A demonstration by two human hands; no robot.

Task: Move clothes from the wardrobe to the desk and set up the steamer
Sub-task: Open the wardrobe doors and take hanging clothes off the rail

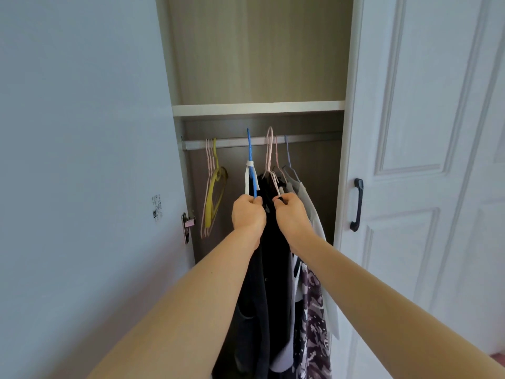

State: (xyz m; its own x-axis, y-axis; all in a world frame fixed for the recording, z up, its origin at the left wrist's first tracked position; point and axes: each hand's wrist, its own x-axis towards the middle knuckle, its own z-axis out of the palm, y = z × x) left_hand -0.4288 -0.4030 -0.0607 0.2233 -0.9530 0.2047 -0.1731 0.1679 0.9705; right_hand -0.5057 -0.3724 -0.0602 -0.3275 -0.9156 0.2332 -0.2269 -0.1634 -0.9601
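Left hand: the left hand [249, 214] is curled tight round the low part of the blue hanger [250, 160], just under a white strap [249, 173] tied on it.
Right hand: the right hand [292, 216] pinches the low end of a pink hanger [269, 151] with its fingertips, close beside the left hand.
Clothes: the dark clothes [276, 242] hang down between and under both hands, from the rail [235, 143] inside the wardrobe [257, 50]. No counter or steamer shows here.
How they will feel: I think the clothes are soft, floppy and not heavy. The hangers look thin and stiff, so they are the good place to hold. The hooks must lift up off the rail first.
Watch out: a smooth top could slide off if its hanger tips.
Beside them: a white top [311, 209] and a spotty purple cloth [314, 310] hang to the right.
Further out: bare pink and yellow hangers [211, 192] hang at the left. A shelf [257, 108] sits above. The white door [410, 105] with a black handle [358, 205] is at the right.
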